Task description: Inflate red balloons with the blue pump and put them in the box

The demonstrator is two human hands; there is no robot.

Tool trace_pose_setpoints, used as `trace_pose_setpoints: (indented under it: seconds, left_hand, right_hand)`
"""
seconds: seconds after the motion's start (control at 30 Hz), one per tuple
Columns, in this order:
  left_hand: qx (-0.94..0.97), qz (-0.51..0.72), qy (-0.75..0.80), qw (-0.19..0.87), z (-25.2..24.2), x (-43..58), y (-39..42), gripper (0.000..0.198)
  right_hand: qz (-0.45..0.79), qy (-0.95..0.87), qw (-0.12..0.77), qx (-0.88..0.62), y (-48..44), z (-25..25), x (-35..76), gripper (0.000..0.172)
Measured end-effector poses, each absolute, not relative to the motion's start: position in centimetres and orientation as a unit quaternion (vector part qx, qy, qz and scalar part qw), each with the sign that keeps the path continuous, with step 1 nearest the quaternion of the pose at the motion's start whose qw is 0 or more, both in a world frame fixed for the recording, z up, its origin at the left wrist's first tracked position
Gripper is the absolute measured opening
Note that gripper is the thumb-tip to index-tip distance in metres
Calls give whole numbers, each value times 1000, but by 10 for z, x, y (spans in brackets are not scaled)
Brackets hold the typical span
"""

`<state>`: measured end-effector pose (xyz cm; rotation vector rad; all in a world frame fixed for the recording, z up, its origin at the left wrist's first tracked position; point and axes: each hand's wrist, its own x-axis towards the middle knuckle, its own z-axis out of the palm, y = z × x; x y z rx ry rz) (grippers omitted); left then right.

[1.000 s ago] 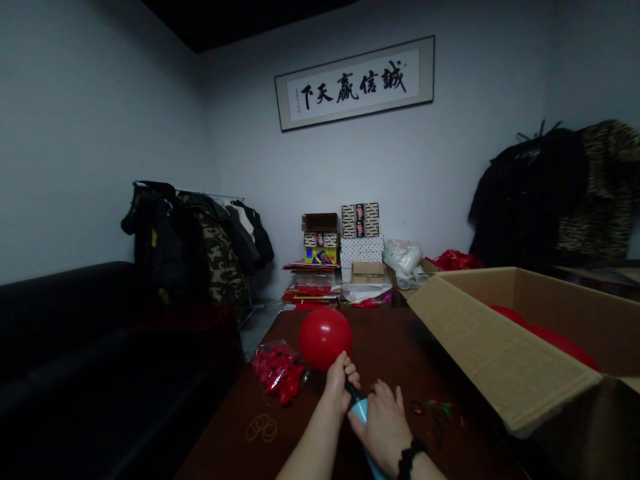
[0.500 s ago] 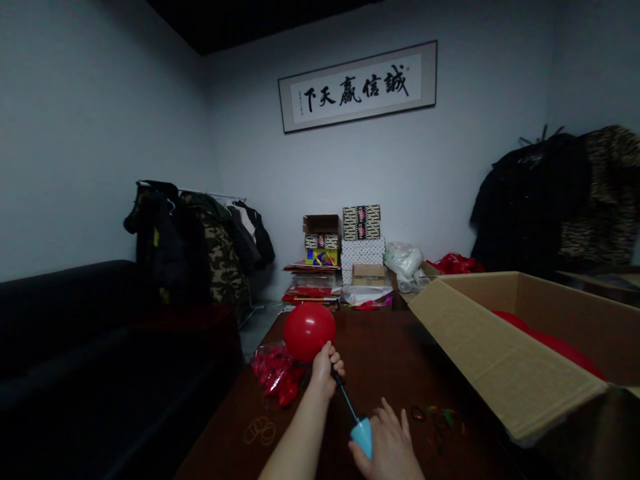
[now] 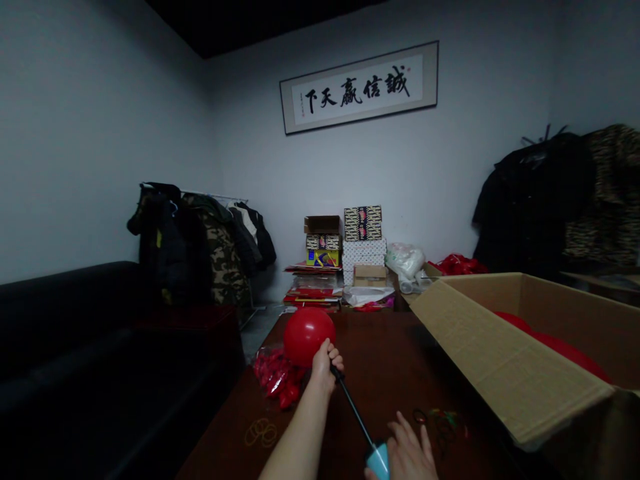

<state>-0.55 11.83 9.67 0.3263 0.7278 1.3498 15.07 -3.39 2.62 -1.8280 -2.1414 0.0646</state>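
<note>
A round red balloon (image 3: 309, 335), partly inflated, rises above the table from my left hand (image 3: 326, 365). That hand is closed around the balloon's neck and the black end of a hand balloon pump (image 3: 354, 408); the exact join is hidden by my fingers. A thin dark rod runs down from there to the pump's light blue part (image 3: 378, 461). My right hand (image 3: 411, 451) grips this blue part between thumb and palm, fingers stretched out. Its lower part is cut off by the frame. Beside the balloon lies a clear bag of red balloons (image 3: 278, 381).
Thin rubber bands (image 3: 261, 433) lie on the brown table (image 3: 380, 353) at left; small coloured bands (image 3: 443, 420) lie right of my right hand. An open cardboard box (image 3: 510, 360) with red balloons stands at right. Stacked boxes (image 3: 363, 253) are beyond the table, a black sofa (image 3: 75, 360) at left.
My right hand has drawn the blue part down and right, away from my left hand, so more of the rod shows. The left hand and balloon stay nearly in place.
</note>
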Motion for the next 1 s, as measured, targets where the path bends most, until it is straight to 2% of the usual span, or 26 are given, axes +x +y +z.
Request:
trace_pose_setpoints:
  seconds: [0.27,0.43,0.63,0.87,0.93,1.0]
  left_hand:
    - [165,576,315,736,80,14,103,33]
    - [189,576,333,722,80,14,101,32]
    - [188,601,344,696,78,6,106,32]
    - [168,626,348,677,85,-13,116,32]
    - [165,629,348,675,90,-18,118,32]
    - [162,625,349,679,93,-22,118,32]
  right_hand:
    - [-2,-736,174,-654,-12,82,119,52]
    - [-6,-737,170,-654,2,91,108,55]
    - [-23,-742,143,-655,-10,81,109,60]
    - [-71,-719,172,-669,-31,41,126,59]
    - [-78,-722,180,-664,-36,25,132,54]
    - [-76,-720,182,-665,-41,11,138,37]
